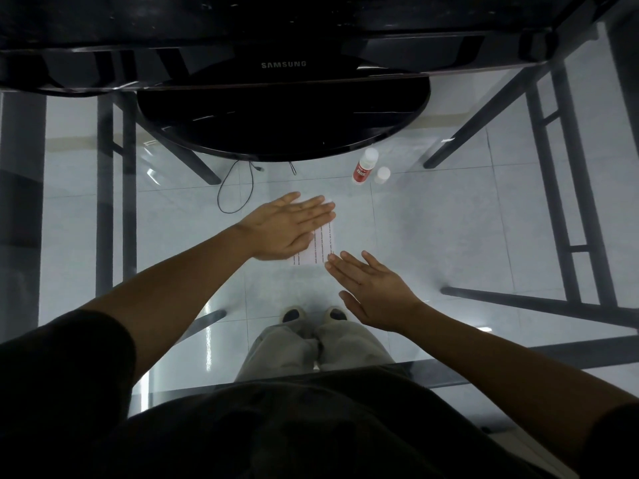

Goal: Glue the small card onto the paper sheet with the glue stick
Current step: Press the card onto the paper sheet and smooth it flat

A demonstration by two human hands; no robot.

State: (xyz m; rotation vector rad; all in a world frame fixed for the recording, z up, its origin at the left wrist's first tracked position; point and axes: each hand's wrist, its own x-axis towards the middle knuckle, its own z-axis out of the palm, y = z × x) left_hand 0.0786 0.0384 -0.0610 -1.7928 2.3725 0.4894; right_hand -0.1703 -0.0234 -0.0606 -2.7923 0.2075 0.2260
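A white paper sheet (323, 245) with lines of print lies on the glass table. My left hand (290, 228) rests flat on its upper left part, fingers stretched out and together. My right hand (373, 292) lies flat too, its fingertips at the sheet's lower right corner. Neither hand holds anything. I cannot pick out the small card; the left hand covers much of the sheet. The glue stick (364, 166), red and white, lies on the table to the upper right, with its white cap (382, 174) standing beside it.
A black Samsung monitor (283, 63) on a round base (281, 126) stands at the back of the glass table (432, 236). A thin cable (235, 191) loops below the base. Dark table legs, floor tiles and my legs and feet show through the glass.
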